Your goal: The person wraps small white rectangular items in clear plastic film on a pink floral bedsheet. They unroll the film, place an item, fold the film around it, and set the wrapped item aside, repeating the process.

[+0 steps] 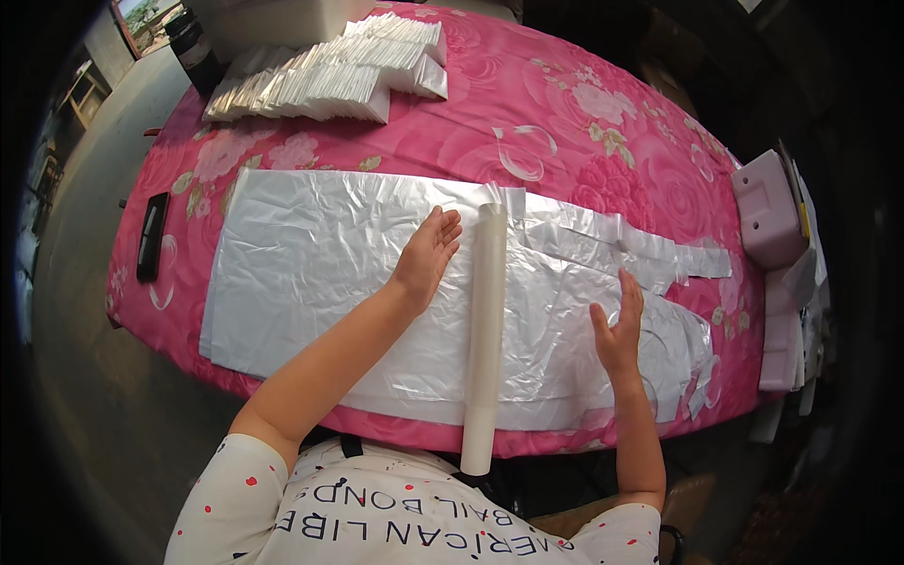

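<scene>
Before me a stack of thin translucent plastic bags (304, 268) lies across the table, its right end split into crumpled strips like bag handles. A long whitish roll or tube (484, 339) rests crosswise on it, the near end jutting past the table edge. My left hand (428, 260) is over the plastic just left of the roll, fingers extended, holding nothing. To the right of the roll, my right hand (619, 328) is over the crumpled part with thumb and fingers apart, also holding nothing. Whether either hand touches the plastic, I cannot tell.
A pink floral cloth (452, 141) covers the table. Rows of folded white packets (332, 78) stand at the far left, beside a dark bottle (194, 53). Near the left edge lies a black phone-like object (152, 236). A pale pink plastic holder (770, 212) with papers is at the right edge.
</scene>
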Demonstrator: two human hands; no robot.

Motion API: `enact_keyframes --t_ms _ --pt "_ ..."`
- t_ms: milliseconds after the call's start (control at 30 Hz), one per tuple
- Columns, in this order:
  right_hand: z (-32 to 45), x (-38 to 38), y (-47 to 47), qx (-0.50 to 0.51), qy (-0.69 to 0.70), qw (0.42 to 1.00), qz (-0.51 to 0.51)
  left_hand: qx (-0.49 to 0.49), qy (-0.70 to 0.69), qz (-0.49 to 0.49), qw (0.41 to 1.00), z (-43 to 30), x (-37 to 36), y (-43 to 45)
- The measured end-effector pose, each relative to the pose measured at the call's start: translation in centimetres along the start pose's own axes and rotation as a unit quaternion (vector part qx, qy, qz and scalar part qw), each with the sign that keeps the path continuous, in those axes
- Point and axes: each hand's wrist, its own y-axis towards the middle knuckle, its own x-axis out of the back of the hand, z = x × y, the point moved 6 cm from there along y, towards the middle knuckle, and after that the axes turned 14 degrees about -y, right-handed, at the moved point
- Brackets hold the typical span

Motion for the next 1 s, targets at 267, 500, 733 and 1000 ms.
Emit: enact_keyframes --t_ms 267,500,733,1000 --pt "11.1 -3.7 -6.3 0.322 0.029 0.921 0.217 0.143 -0.169 -0.026 0.975 1.5 0.9 1.2" --pt "18.9 -5.8 -5.4 0.405 0.045 0.891 0.201 -0.013 -0.032 -0.070 0.997 -6.2 8.7 -6.0" --pt "36.8 -5.0 -10.2 0.570 0.342 0.685 0.298 -0.129 -0.008 -0.139 0.982 -15.8 19.9 -17.1" --pt "35.7 -11.2 -2.5 0.499 0.133 0.836 0.186 -0.178 0.084 -0.221 0.955 -15.4 26.2 -27.9"
